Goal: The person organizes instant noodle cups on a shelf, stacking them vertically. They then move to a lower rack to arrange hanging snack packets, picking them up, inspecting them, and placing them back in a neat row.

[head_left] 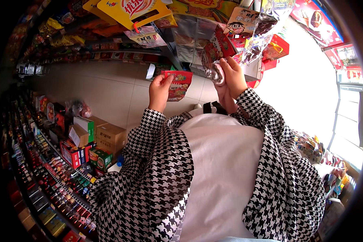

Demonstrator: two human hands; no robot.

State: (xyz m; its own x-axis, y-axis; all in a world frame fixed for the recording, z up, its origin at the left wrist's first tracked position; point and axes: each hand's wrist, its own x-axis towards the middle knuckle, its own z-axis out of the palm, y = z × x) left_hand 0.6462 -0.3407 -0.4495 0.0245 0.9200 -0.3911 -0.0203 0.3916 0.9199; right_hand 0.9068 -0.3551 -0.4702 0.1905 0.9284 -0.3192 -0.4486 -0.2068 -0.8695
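Observation:
My left hand (160,93) pinches the edge of a small red packet (179,85) printed with pictures, held up above the floor. To its right, my right hand (234,76) is closed round the crumpled silver end of a red snack bag (215,74). The fingers of that hand are partly hidden by the bag. Just beyond it are a red box-like package (223,42) and shiny clear wrappers (252,50), close to the fingertips. The two hands are apart, in front of my body.
Shelves of packaged snacks (88,44) run along the far left. A yellow hanging card (127,11) juts out at the top. Cardboard boxes (111,136) stand on the tiled floor (105,86) at left, beside long racks of small goods (56,161). Bright light fills the right side.

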